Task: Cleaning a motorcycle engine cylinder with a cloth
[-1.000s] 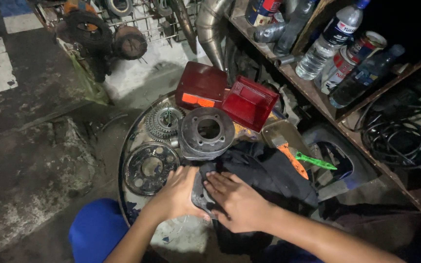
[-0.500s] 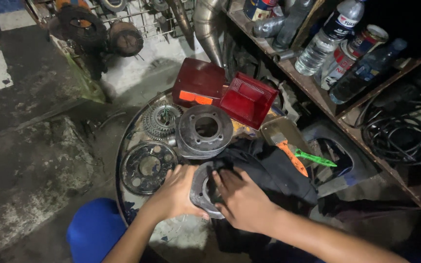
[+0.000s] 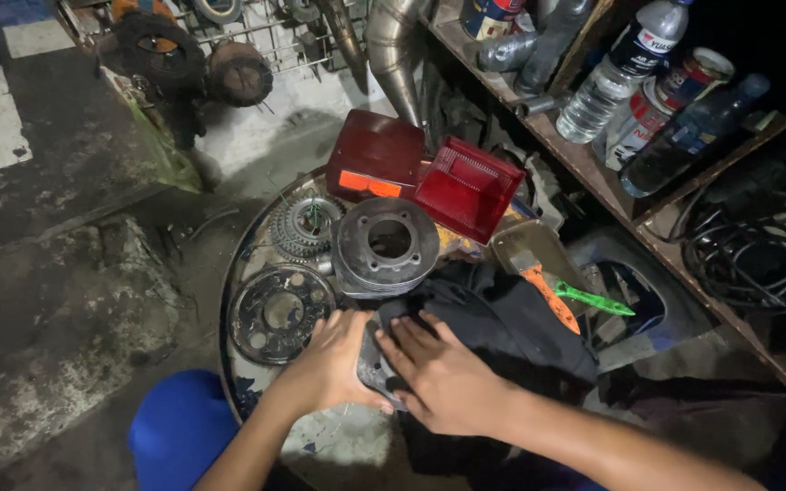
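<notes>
Both hands clasp a grey metal part: left hand at nine o'clock, right hand at three, cylinder at twelve.

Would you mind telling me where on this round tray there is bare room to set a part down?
Bare tray shows at the near edge, below the left hand and right hand. Elsewhere it is crowded: perforated disc, sprocket, finned cylinder, red lenses and black cloth.
</notes>
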